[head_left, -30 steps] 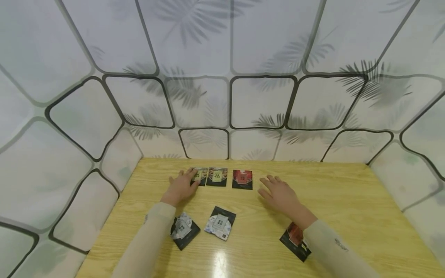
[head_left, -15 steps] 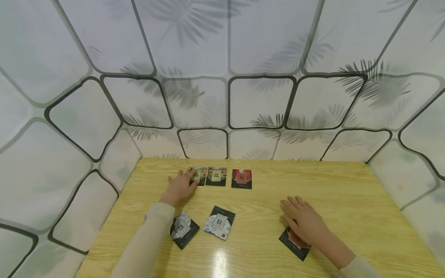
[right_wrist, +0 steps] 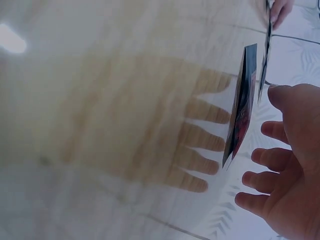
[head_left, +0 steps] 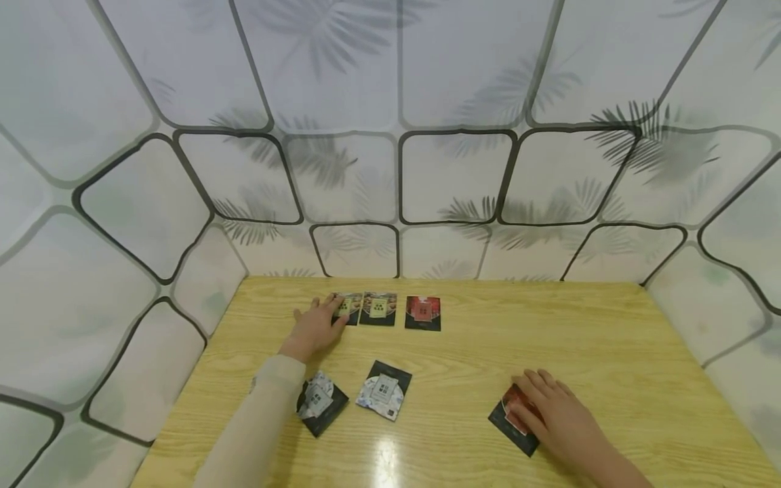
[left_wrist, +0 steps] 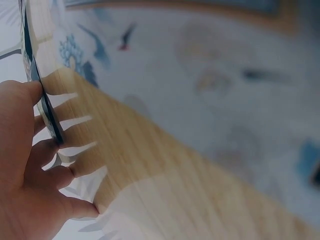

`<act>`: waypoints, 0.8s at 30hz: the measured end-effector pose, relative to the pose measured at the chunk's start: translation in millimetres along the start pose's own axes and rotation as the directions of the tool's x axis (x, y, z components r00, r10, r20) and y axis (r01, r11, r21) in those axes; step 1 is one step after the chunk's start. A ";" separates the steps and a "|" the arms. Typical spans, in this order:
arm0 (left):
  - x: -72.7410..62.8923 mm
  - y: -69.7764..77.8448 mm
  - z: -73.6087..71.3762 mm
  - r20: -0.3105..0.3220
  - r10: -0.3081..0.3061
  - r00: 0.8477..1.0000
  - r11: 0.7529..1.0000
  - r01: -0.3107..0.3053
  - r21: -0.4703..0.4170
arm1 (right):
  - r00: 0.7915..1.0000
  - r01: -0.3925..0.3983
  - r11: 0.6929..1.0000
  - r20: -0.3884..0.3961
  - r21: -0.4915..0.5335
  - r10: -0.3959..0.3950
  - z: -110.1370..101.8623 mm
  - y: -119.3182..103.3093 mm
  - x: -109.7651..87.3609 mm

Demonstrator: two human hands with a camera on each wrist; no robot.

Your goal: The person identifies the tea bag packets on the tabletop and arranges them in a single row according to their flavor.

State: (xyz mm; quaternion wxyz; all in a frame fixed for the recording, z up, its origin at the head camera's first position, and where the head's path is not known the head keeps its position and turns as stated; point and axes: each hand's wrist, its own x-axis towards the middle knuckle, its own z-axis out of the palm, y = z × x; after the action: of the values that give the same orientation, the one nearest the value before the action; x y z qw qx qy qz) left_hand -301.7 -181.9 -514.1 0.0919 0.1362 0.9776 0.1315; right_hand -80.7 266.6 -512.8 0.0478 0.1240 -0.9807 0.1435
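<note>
My left hand rests at the back left with fingers spread, touching the left edge of a flat packet with a yellow-green label. In the left wrist view, that packet shows edge-on against the thumb and fingers. At the front right, my right hand hovers over a black-and-red packet lying askew, its fingers loosely bent. The right wrist view shows this packet apart from the fingertips. Part of it is hidden under the hand in the head view.
A second yellow-green-labelled packet and a red one lie in the back row. Two white-and-black packets lie askew nearer the front, one partly behind the left sleeve. Patterned walls border the wooden table.
My right hand has moved back from beside the red packet in the back row, toward the front right, to over the askew red packet. My left hand has stayed in place.
</note>
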 end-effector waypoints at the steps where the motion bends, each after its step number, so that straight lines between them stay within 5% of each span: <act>1: 0.0 -0.1 -0.1 0.001 0.000 1.000 1.000 0.000 0.002 | 1.000 -0.010 1.000 0.012 0.002 0.010 -0.4 -0.7 -1.4; 18: -0.3 1.6 -3.7 0.012 -0.001 1.000 1.000 0.001 0.009 | 0.985 -0.057 0.998 0.166 0.027 0.051 -1.6 -12.2 -10.8; 24: -1.1 2.5 -4.4 0.022 -0.008 1.000 1.000 0.008 0.011 | 0.986 -0.065 0.997 0.159 0.045 0.057 -1.1 -13.2 -11.9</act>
State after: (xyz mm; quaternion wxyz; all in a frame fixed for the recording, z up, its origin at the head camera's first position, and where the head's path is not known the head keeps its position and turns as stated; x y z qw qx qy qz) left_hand -301.0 -180.8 -509.1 0.1024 0.1342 0.9778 0.1241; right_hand -65.8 257.3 -509.8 -0.0375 0.1060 -0.9808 0.1592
